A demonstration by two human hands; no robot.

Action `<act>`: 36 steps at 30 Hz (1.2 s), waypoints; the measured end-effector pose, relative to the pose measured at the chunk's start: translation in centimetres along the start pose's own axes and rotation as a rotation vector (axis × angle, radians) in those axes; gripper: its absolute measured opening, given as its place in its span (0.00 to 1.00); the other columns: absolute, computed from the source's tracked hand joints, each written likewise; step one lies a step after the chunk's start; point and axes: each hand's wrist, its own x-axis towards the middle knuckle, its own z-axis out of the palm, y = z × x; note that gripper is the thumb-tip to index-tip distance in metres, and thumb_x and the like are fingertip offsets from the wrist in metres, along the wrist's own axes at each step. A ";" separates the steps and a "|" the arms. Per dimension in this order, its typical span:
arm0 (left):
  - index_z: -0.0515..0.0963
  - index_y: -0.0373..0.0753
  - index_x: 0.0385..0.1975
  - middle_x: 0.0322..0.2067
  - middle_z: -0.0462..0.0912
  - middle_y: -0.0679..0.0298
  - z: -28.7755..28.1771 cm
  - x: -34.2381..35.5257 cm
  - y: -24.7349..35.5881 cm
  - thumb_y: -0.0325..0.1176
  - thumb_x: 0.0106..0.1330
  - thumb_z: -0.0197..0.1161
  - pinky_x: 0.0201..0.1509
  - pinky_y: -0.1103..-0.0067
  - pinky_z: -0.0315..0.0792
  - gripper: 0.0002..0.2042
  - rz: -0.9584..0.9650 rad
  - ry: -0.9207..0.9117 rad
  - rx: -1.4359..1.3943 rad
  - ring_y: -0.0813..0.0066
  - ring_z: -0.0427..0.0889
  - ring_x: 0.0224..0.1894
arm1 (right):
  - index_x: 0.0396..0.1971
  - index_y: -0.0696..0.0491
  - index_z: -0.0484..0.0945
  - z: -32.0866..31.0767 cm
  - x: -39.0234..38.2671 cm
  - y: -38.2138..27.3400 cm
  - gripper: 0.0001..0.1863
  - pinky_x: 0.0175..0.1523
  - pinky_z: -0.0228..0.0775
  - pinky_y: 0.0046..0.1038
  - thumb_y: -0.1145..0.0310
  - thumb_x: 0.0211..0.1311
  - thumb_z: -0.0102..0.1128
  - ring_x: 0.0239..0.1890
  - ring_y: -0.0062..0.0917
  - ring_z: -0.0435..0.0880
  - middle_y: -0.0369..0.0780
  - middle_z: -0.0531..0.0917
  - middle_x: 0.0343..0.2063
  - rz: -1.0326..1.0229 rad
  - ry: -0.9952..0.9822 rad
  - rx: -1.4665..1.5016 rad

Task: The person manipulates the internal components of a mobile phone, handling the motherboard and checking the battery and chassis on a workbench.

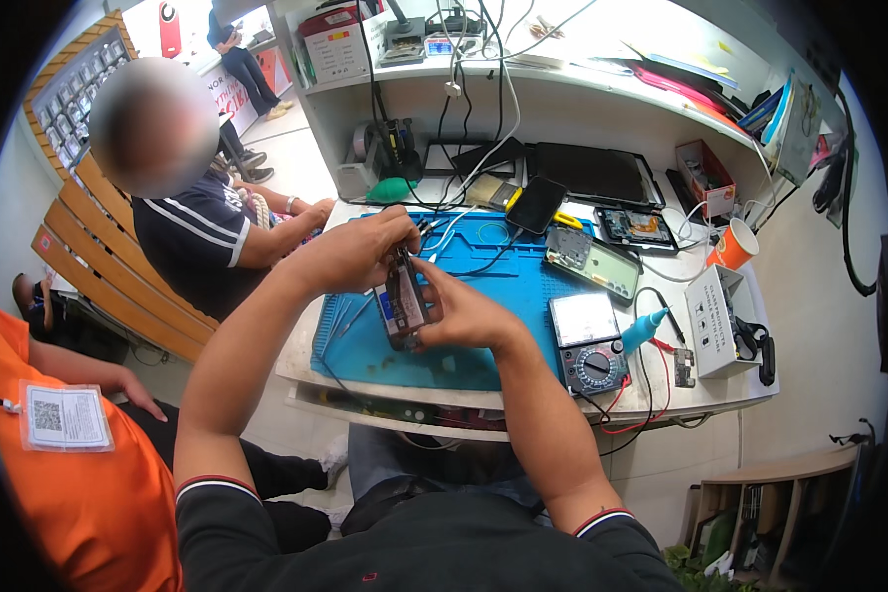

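Observation:
Above a blue work mat (405,370), I hold an opened phone (402,304) with its dark inner parts and a blue-purple patch showing. My right hand (462,314) is closed around its right side and lower end, thumb along the edge. My left hand (365,249) bends over the upper end with fingers pinched together; whether a small part or tool sits between them is hidden. Thin metal tools (350,318) lie on the mat left of the phone. To the right lies another opened phone (594,264), and beyond it a dark phone (537,205) rests face up.
An analog multimeter (592,345) with red and black leads stands at the mat's right edge, beside a teal bottle (645,328). Further right are a white box (717,321) and an orange cup (733,245). Cables hang from the shelf (414,71). People sit at left.

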 end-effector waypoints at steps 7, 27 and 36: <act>0.76 0.38 0.44 0.41 0.77 0.63 0.5 0.1 -1.4 0.14 0.51 0.69 0.45 0.77 0.79 0.21 0.042 0.031 -0.062 0.72 0.83 0.40 | 0.81 0.62 0.39 0.2 0.0 -0.1 0.64 0.47 0.85 0.33 0.83 0.44 0.69 0.48 0.34 0.89 0.51 0.80 0.54 0.006 -0.003 -0.054; 0.76 0.36 0.42 0.40 0.77 0.61 3.9 -0.6 -1.2 0.15 0.61 0.65 0.48 0.74 0.81 0.12 0.095 0.517 -0.216 0.68 0.84 0.40 | 0.81 0.58 0.41 0.4 0.0 -0.4 0.61 0.42 0.87 0.34 0.84 0.47 0.67 0.43 0.31 0.90 0.47 0.82 0.49 -0.034 0.087 0.027; 0.76 0.37 0.41 0.41 0.78 0.55 5.5 -1.1 -0.6 0.16 0.60 0.63 0.44 0.65 0.80 0.12 0.229 0.522 0.057 0.51 0.84 0.40 | 0.81 0.56 0.44 0.4 0.1 -0.1 0.60 0.41 0.87 0.33 0.84 0.48 0.68 0.41 0.29 0.89 0.45 0.82 0.47 -0.052 0.093 0.036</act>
